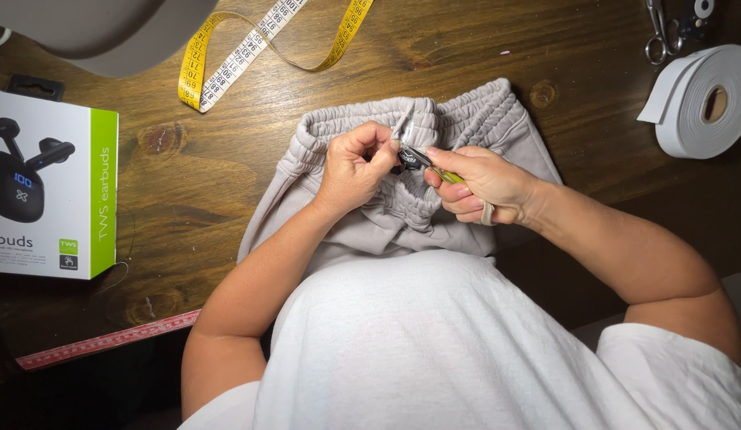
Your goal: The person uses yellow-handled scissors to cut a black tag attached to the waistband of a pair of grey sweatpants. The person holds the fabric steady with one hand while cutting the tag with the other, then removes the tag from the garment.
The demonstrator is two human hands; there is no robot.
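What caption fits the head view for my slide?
Left hand pinches the elastic waistband of grey sweatpants while right hand works a small yellow-handled tool at it, on a wooden table.

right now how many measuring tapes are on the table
2: a yellow measuring tape looped at the top of the wooden table, and a red measuring tape along its lower-left edge. Others may lie hidden.

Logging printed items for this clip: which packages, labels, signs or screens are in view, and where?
Rectangular white cardboard box with green side band: left table edge, lying flat, black earbuds case pictured on top.
Small black fabric label: at the grey garment's waistband, between left hand and right hand.
No signs or screens.
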